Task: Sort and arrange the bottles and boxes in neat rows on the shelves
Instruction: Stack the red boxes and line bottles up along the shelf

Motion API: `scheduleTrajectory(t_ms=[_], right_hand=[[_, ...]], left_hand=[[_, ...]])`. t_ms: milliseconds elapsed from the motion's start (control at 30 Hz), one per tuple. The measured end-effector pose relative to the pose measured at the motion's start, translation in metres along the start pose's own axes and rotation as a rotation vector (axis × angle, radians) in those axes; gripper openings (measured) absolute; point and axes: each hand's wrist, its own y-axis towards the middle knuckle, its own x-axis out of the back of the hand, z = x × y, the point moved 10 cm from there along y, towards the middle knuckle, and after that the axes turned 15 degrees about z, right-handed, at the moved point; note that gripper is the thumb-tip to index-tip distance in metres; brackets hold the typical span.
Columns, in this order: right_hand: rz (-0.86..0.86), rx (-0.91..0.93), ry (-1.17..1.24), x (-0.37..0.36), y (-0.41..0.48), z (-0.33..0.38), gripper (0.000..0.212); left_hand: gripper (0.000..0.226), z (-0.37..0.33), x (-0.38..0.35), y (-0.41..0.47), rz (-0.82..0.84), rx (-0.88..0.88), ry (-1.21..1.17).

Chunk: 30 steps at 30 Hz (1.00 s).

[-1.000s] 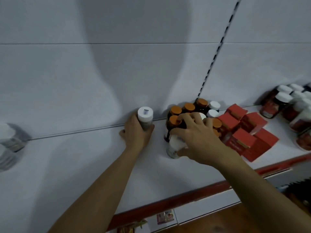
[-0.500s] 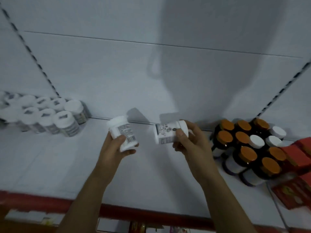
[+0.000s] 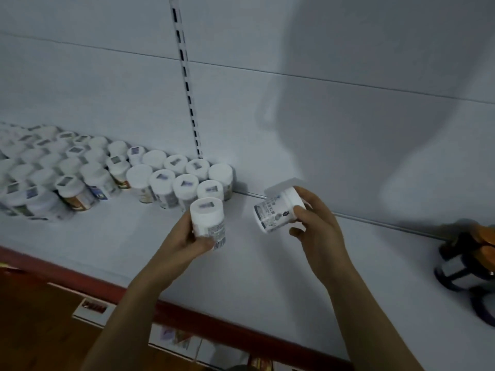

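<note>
You face a white back panel (image 3: 348,49) that fills the upper part of your view, crossed by a thin seam (image 3: 321,79) that slopes slightly down to the right. A slotted upright strip (image 3: 187,84) runs down the panel left of centre and ends at the shelf. A broad soft shadow (image 3: 334,124) lies over the panel's right half. Below it the white shelf (image 3: 134,250) stretches across, with a thin pale line (image 3: 375,223) where it meets the panel. Its front edge is a red strip (image 3: 214,321) running diagonally towards the lower right. Under that edge, at lower left, you see brown floor (image 3: 40,325) and a white label (image 3: 91,311) with red print. The light is dim and bluish.
</note>
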Motion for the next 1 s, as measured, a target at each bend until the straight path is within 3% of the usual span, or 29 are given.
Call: scheduleTrajectory(t_ms=[67, 200, 400, 600, 1000], right_hand=[[-0.021, 0.011, -0.039, -0.011, 0.014, -0.003, 0.042], [-0.079, 0.08, -0.367, -0.029, 0.047, 0.005, 0.022], [-0.073, 0.194, -0.913, -0.054, 0.077, 0.009, 0.033], [-0.162, 0.171, -0.842, -0.052, 0.078, 0.002, 0.03], [-0.247, 0.192, -0.834, -0.061, 0.085, 0.001, 0.035]], left_hand=[[0.071, -0.002, 0.014, 0.0, 0.079, 0.004, 0.046], [0.071, 0.005, 0.031, 0.004, 0.261, 0.029, 0.087], [0.07, 0.029, 0.041, 0.004, 0.337, 0.037, 0.115], [0.066, 0.029, 0.041, 0.005, 0.291, -0.01, 0.197], [0.065, 0.025, 0.049, 0.007, 0.209, -0.057, 0.112]])
